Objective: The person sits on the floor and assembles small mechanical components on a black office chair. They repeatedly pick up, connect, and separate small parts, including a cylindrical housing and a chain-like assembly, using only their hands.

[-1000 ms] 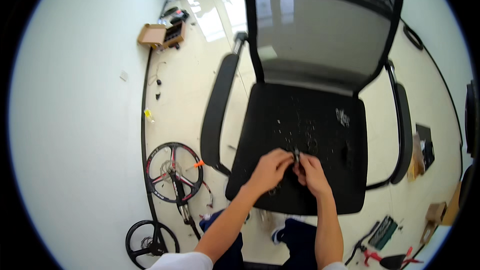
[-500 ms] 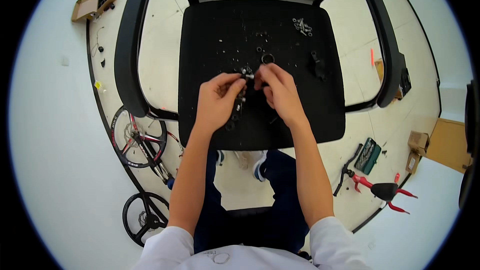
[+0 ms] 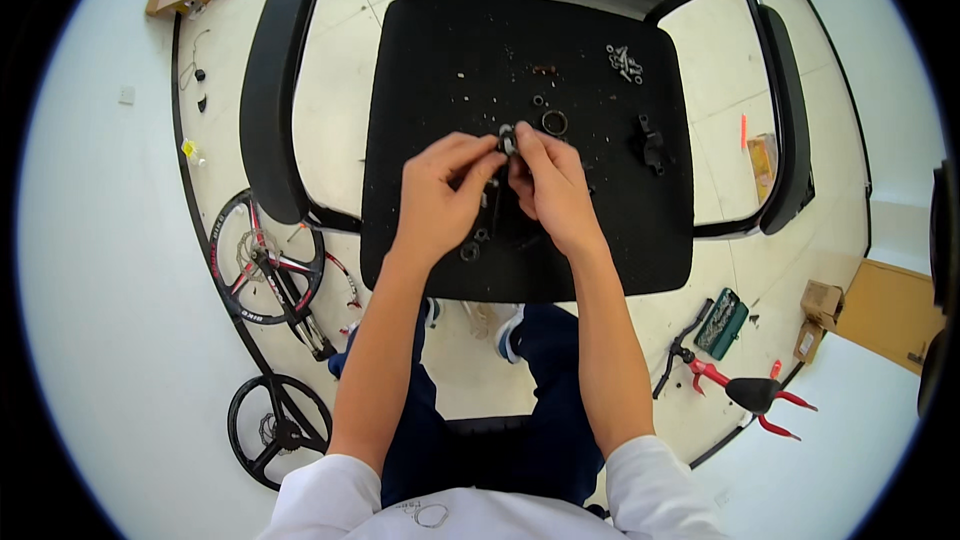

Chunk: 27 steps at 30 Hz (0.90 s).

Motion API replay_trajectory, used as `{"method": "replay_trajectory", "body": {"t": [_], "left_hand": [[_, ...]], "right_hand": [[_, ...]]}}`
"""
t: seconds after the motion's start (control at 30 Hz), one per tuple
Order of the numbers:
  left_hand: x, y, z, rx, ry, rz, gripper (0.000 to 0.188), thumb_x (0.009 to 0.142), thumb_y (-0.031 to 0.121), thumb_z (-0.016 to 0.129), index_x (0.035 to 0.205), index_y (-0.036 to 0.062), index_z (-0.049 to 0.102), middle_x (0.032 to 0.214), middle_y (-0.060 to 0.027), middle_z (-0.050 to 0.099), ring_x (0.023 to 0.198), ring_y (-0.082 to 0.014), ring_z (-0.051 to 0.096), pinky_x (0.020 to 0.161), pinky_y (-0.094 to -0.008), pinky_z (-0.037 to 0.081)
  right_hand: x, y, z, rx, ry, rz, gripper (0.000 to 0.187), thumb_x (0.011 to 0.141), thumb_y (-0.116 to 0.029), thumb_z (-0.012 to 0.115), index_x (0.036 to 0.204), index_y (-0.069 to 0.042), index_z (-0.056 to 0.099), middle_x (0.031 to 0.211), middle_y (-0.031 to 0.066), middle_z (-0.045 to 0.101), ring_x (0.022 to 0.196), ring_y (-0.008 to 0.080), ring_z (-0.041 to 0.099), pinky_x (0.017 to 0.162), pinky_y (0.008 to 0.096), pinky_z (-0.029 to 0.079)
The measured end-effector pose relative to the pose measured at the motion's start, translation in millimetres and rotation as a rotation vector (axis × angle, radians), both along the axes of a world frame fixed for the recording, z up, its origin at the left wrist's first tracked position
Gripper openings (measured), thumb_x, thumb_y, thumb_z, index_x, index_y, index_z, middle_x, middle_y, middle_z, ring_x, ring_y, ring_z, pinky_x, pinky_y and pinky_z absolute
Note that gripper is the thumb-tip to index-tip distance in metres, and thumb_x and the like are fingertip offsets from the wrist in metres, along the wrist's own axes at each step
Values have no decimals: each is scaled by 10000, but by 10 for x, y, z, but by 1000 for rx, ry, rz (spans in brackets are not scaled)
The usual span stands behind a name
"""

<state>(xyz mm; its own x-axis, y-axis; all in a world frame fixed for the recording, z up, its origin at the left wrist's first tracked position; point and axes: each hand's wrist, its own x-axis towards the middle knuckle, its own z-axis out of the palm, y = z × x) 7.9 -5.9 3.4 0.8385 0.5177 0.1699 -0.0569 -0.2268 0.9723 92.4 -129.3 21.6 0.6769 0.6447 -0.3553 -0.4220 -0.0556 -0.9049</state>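
Observation:
Over the black chair seat [image 3: 440, 40], my left hand [image 3: 438, 195] and my right hand [image 3: 558, 195] meet, both closed. Their fingertips pinch one small dark-and-grey part [image 3: 508, 143], mostly covered by fingers, so its kind cannot be made out. Just beyond my right hand lie a metal ring [image 3: 554, 122] and a smaller ring [image 3: 538, 100]. Loose bolts and nuts [image 3: 624, 64] form a little pile at the far right of the seat. A black bracket-like part [image 3: 650, 145] rests below them. Small round dark parts [image 3: 470, 252] lie by my left wrist.
Armrests [image 3: 272, 90] flank the seat. On the floor at left are a red-and-black spoked wheel [image 3: 265, 258] and a black wheel [image 3: 280, 432]. To the right sit a green tool case [image 3: 721, 324], a red frame with a black saddle [image 3: 752, 395] and cardboard boxes [image 3: 822, 302].
My right hand has closed in beside my left, and both now pinch the same small part. The whole view has shifted slightly, with the seat appearing a little turned.

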Motion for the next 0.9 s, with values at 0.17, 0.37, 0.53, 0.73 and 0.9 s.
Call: {"method": "replay_trajectory", "body": {"t": [0.17,0.37,0.53,0.73,0.9], "left_hand": [[71,136,-22,-64,115,2,152,868,43,703,989,-49,709,830,-104,699,687,-99,633,593,-239,475],[-41,148,152,-506,237,-44,200,909,75,691,1026,-87,694,898,-117,716,809,-122,679,732,-238,546],[-52,87,130,-558,232,-45,197,898,53,696,1033,-89,689,870,-104,713,794,-115,674,709,-237,549],[54,154,41,-314,189,-16,163,892,46,697,1010,-67,704,826,-70,705,756,-101,673,687,-223,537],[31,121,23,-230,105,-52,133,878,28,699,982,-53,711,786,-55,675,698,-82,639,619,-217,486]], "right_hand": [[-47,137,-79,-191,-494,-134,303,1007,-257,536,885,20,552,693,79,575,630,128,541,575,301,436],[-125,103,-55,30,-492,-185,97,905,-39,661,939,-4,577,798,3,611,589,31,471,529,199,368],[47,-15,-59,12,-261,-136,110,847,-25,727,927,-18,652,787,-31,603,552,-6,403,484,176,295],[91,30,-150,-149,-130,-40,374,1012,-332,544,818,-24,633,638,-13,554,590,40,475,526,196,346],[-6,-26,-69,-85,4,-11,428,1040,-359,476,766,-47,579,619,-17,509,529,41,427,479,210,322]]}}
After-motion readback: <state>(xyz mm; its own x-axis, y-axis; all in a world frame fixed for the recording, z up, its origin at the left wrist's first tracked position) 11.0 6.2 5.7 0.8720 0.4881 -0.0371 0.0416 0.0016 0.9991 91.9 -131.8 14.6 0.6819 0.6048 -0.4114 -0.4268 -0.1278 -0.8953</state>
